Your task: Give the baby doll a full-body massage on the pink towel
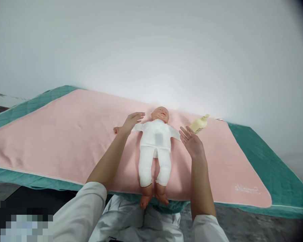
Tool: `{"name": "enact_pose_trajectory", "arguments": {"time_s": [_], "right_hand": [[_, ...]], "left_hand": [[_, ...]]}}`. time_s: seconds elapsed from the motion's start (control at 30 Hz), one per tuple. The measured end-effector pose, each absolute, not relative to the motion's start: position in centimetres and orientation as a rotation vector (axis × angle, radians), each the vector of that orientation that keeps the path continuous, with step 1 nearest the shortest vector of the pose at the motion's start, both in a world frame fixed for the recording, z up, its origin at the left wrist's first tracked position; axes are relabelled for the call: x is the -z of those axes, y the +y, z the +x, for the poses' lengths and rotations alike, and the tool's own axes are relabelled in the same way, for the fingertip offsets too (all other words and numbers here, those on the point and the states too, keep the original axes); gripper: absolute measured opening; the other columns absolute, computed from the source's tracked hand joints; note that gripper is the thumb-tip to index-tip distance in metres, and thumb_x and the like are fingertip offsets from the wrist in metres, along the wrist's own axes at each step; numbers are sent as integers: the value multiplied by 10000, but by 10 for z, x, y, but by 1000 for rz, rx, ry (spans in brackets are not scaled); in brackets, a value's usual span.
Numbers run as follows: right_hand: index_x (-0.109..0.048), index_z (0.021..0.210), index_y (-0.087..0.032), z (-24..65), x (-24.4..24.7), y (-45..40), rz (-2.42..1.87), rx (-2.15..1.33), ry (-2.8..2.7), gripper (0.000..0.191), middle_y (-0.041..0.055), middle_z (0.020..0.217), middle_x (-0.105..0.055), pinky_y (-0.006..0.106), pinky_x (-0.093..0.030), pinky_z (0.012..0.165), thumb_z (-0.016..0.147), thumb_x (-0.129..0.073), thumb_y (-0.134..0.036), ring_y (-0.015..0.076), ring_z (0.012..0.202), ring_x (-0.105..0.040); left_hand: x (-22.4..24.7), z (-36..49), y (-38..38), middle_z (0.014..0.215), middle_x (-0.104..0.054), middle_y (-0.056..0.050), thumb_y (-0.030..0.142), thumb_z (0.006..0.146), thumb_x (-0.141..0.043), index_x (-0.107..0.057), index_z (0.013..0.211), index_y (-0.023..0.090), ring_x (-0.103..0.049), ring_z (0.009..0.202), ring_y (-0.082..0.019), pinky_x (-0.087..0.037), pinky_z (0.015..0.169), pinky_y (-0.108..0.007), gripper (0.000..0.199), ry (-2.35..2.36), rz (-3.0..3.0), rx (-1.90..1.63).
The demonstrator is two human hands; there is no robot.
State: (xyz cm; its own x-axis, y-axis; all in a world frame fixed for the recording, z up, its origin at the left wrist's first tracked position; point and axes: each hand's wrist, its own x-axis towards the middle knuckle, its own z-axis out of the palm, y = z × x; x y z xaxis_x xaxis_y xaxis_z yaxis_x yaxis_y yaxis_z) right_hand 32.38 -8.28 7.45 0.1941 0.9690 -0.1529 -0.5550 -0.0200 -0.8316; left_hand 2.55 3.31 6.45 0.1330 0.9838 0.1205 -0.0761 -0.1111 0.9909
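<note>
A baby doll (155,136) in a white top and white trousers lies on its back, head toward the wall and bare feet over the near edge. My left hand (133,121) is held over the doll's arm on the left, fingers extended toward its head, with nothing in it. On the other side, my right hand (192,143) is raised beside the doll's sleeve, palm up and fingers spread, holding nothing. Just behind it a pale yellow bottle (200,124) lies on its side, partly covered by my fingertips; whether they touch it I cannot tell.
A pink mat (65,134) covers most of a bed with a green quilted cover (265,158). Along the back stands a white wall (151,50). The near bed edge is close to my legs (131,218). A pixelated patch hides the lower left corner.
</note>
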Motion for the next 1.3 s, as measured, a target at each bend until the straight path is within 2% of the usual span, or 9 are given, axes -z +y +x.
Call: {"name": "enact_pose_trajectory", "arguments": {"time_s": [0.13,0.2,0.3,0.4,0.5,0.73,0.93,1.17,1.3], "right_hand": [[-636,1138,-241,313,-74,-36,-1121,-1091,-696,318,49,1186,-693,400,-433,1082,822,-611,-213,176,1135,-637],[-652,1140,-244,306,-66,-15,-1205,-1031,-826,349,44,1251,-659,414,-372,1128,792,-651,-220,188,1243,-562],[-616,1222,-267,295,-53,6,-1337,-1010,-1015,469,26,1397,-553,430,-274,1175,759,-685,-238,200,1363,-440],[-536,1327,-263,287,-41,18,-1411,-984,-1093,613,28,1477,-462,413,-242,1190,738,-708,-265,205,1417,-364],[-504,1362,-218,281,-30,25,-1430,-978,-1067,682,51,1473,-466,399,-234,1196,722,-732,-278,223,1427,-346],[-486,1377,-199,274,-25,26,-1320,-943,-1070,719,64,1486,-448,410,-246,1193,720,-747,-331,246,1417,-363],[-341,1474,-186,269,-33,20,-1427,-867,-1261,816,93,1531,-372,425,-269,1178,769,-668,-435,257,1416,-361],[-418,1417,-178,278,-33,41,-1480,-875,-1172,727,126,1391,-541,396,-405,1077,797,-606,-508,250,1282,-519],[-529,1286,-195,281,-35,70,-1423,-910,-976,583,98,1294,-608,342,-481,982,792,-609,-495,215,1168,-592]], "left_hand": [[-68,67,51,1323,-615,-68,416,830,-605,-694,1142,196,-502,1288,-280,-336,1104,-359,392,1007,1566,-1063],[-66,83,56,1401,-548,-51,419,857,-570,-621,1266,212,-434,1352,-280,-271,1145,-367,461,1013,1651,-1067],[-61,98,59,1513,-404,-30,402,855,-584,-521,1372,233,-240,1458,-286,-182,1181,-396,547,1069,1697,-1069],[-50,102,59,1553,-317,-59,395,863,-570,-463,1420,191,-129,1485,-284,-104,1199,-408,602,1109,1767,-1043],[-40,100,57,1565,-286,-80,413,877,-541,-408,1456,167,-125,1483,-278,-89,1205,-391,643,1096,1789,-1028],[-38,95,48,1571,-280,-42,443,879,-539,-371,1480,207,-169,1479,-228,-135,1199,-325,667,1068,1758,-1040],[-47,92,42,1579,-264,-66,467,906,-475,-304,1504,172,-207,1470,-218,-193,1181,-319,689,1163,1845,-940],[-55,91,64,1436,-507,-95,441,900,-494,-527,1351,186,-441,1346,-253,-318,1116,-353,519,1218,1692,-1136],[-56,97,95,1416,-517,-117,426,868,-545,-549,1307,179,-476,1305,-260,-357,1076,-362,504,1209,1467,-1234]]}}
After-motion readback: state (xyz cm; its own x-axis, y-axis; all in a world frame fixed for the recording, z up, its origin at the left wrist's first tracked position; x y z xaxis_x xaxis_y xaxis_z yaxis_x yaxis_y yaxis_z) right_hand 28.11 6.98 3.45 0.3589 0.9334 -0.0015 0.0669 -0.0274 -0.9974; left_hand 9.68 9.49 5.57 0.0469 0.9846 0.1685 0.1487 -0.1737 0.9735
